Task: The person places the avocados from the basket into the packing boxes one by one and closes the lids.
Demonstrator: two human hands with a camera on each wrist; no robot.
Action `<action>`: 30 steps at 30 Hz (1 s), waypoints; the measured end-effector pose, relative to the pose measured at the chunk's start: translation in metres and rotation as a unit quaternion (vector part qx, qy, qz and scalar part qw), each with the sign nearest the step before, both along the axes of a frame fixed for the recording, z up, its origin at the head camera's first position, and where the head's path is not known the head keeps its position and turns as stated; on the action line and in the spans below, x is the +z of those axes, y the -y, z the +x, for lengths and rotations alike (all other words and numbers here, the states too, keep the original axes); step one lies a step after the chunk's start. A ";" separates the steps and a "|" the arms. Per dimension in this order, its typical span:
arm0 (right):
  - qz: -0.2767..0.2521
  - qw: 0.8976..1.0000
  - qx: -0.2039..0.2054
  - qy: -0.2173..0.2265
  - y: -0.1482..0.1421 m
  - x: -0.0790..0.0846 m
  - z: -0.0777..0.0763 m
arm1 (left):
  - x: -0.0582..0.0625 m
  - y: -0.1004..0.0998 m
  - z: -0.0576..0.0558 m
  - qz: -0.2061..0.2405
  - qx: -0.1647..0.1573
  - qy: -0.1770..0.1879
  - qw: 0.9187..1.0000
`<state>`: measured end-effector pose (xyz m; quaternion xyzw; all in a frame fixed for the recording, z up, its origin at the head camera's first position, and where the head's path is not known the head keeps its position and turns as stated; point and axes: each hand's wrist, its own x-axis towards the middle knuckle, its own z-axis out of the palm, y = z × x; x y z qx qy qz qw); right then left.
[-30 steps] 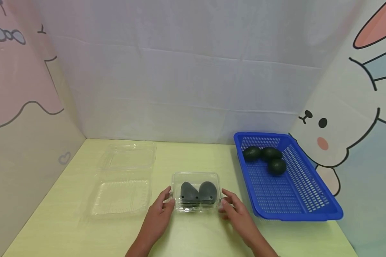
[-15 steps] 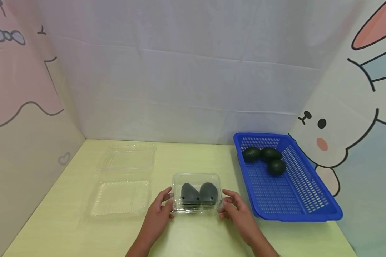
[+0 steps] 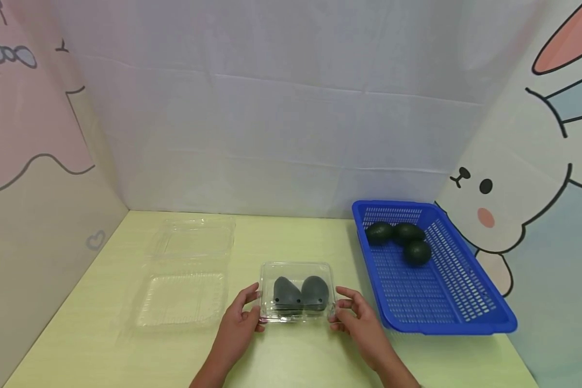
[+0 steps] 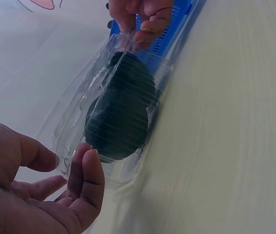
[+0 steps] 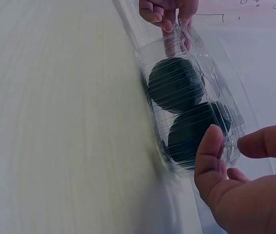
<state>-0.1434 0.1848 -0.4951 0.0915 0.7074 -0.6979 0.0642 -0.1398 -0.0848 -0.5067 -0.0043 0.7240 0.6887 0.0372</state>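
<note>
Head view: left fingers [image 3: 247, 293] and right fingers [image 3: 351, 295] pinch the clear box [image 3: 297, 291], forearms [image 3: 209, 373] cut off.

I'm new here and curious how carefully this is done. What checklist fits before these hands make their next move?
1. Left hand holding the clear box: ok.
2. Right hand holding its other end: ok.
3. Two dark fruits inside the box: ok.
4. Clear box latched shut: cannot tell.
5. Open container left of the box: ok.
6. Three more fruits in the blue basket: ok.
</note>
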 end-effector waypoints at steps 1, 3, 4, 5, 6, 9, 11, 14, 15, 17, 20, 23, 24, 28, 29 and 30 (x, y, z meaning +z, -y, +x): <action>0.001 1.000 0.001 0.000 0.000 0.000 0.000 | 0.001 0.000 0.000 0.001 0.000 -0.001 1.000; -0.002 1.000 0.000 0.001 0.000 0.001 0.001 | 0.001 0.000 0.000 0.004 0.002 0.001 1.000; -0.003 1.000 0.001 0.001 0.000 0.001 0.001 | 0.002 -0.001 0.000 0.005 0.002 0.001 1.000; -0.004 1.000 0.002 0.002 0.000 0.001 0.002 | 0.002 -0.001 0.000 0.007 0.002 0.003 1.000; -0.005 1.000 0.002 0.003 0.000 0.001 0.002 | 0.002 -0.001 0.000 0.009 0.003 0.005 1.000; -0.007 1.000 0.002 0.004 0.000 0.000 0.002 | 0.002 -0.001 0.000 0.016 0.002 0.010 1.000; -0.005 1.000 0.003 0.005 0.000 -0.001 0.001 | 0.002 -0.001 0.000 0.022 -0.001 0.010 1.000; -0.005 1.000 0.004 0.002 0.000 -0.001 0.001 | 0.002 -0.001 0.000 0.032 -0.005 0.006 0.999; -0.005 1.000 0.006 0.000 0.000 -0.002 0.001 | 0.002 -0.001 0.000 0.034 -0.006 0.005 0.999; -0.011 1.000 0.006 -0.001 0.000 -0.002 0.001 | 0.001 -0.001 0.000 0.036 -0.006 0.004 0.999; -0.019 1.000 0.007 0.000 0.000 -0.001 0.001 | 0.000 -0.001 -0.001 0.032 -0.004 0.002 0.999; -0.025 1.000 0.008 0.000 0.001 0.000 0.001 | -0.001 -0.002 -0.001 0.027 -0.003 -0.002 1.000; -0.025 1.000 0.008 0.000 0.001 0.000 0.001 | -0.001 -0.002 -0.001 0.026 -0.003 -0.003 1.000; -0.025 1.000 0.006 -0.005 0.001 0.001 0.002 | 0.000 -0.003 0.000 0.027 -0.003 -0.005 1.000; -0.025 1.000 0.005 -0.007 0.002 0.001 0.002 | 0.000 -0.004 0.000 0.026 -0.003 -0.007 1.000; -0.024 1.000 0.004 -0.009 0.002 0.001 0.002 | 0.001 -0.004 0.000 0.025 -0.004 -0.008 1.000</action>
